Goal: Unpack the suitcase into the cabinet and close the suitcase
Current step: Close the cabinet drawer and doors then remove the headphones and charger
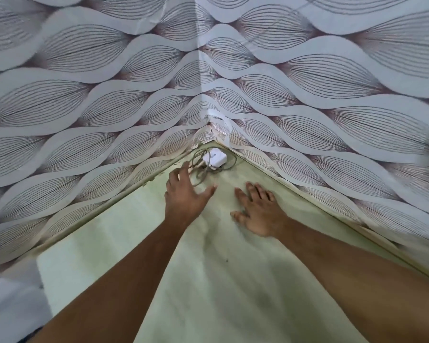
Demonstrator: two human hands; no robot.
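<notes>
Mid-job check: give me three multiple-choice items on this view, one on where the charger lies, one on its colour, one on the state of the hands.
1. Where does the charger lie?
A. in the corner where the two papered walls meet
B. under the right hand
C. on the left forearm

2. What colour is the charger's block?
A. black
B. white
C. red

3. How are the left hand and right hand?
A. both fists
B. both with fingers spread, no grip on anything
C. both holding the cable

Key: 1 A, it sits at the wall corner; 2 B, the block is white; 3 B, fingers spread, nothing held.
</notes>
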